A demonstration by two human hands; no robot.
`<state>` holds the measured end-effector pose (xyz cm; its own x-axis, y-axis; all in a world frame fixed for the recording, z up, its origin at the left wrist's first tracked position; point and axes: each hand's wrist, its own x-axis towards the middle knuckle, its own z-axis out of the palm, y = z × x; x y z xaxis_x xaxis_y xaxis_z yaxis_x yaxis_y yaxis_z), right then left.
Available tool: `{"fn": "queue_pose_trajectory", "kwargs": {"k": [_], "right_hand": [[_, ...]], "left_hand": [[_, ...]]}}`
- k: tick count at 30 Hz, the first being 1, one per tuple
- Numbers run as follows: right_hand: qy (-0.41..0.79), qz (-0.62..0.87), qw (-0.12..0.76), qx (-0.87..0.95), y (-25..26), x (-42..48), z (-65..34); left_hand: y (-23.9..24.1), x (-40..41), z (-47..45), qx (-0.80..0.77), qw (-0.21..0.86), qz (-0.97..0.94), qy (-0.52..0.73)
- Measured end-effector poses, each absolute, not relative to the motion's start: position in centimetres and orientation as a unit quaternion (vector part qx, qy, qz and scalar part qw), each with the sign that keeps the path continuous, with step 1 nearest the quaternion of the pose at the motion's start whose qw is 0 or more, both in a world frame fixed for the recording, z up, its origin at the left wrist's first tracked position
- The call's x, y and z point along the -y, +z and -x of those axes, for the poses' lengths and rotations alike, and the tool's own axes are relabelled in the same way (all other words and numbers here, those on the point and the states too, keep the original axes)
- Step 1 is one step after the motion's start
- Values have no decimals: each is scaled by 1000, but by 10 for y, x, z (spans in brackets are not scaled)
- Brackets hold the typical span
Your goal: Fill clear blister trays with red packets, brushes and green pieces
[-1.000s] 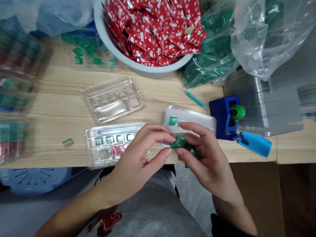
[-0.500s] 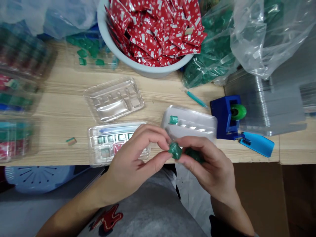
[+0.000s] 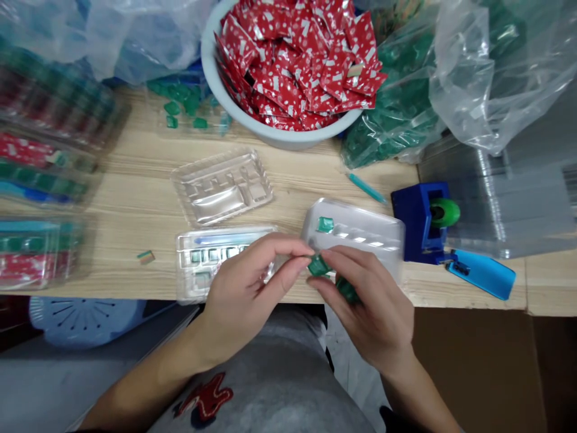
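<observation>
Between the fingertips of my two hands is a small green plastic-wrapped piece (image 3: 318, 265). My left hand (image 3: 256, 282) pinches its left side with thumb and index finger. My right hand (image 3: 372, 300) touches its right side with the fingers and curls round another green piece (image 3: 346, 290) in the palm. Just behind the hands lies a shallow clear tray (image 3: 360, 231) with one green piece (image 3: 325, 224) at its left end. Partly covered by my left hand is a filled clear blister tray (image 3: 189, 282) with a blue stick-like item and square compartments.
A grey tub (image 3: 288, 139) of red spotted packets stands at the back. An unfilled clear tray (image 3: 225, 186), a teal pen-like stick (image 3: 367, 188) and a blue tape dispenser (image 3: 417, 222) lie around. Filled packs (image 3: 38, 255) stack at left; a bag of green pieces (image 3: 392, 120) sits behind right.
The green piece has turned in my fingertips, and my right fingers have moved over it. The whole view has shifted, so the table things appear farther right.
</observation>
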<state>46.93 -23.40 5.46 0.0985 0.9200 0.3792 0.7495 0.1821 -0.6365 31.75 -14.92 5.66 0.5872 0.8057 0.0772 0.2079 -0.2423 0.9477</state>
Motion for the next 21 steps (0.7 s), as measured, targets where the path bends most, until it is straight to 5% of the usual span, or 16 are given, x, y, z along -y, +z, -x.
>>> {"fn": "queue_pose_trajectory", "kwargs": {"k": [12,21], "right_hand": [[151,628,429,631,66,225,-457],[286,622,507,524,70,222,-452]], "left_hand": [[58,148,-322,-340,659,-526,416],[65,142,-322,-371,625,-515,454]]}}
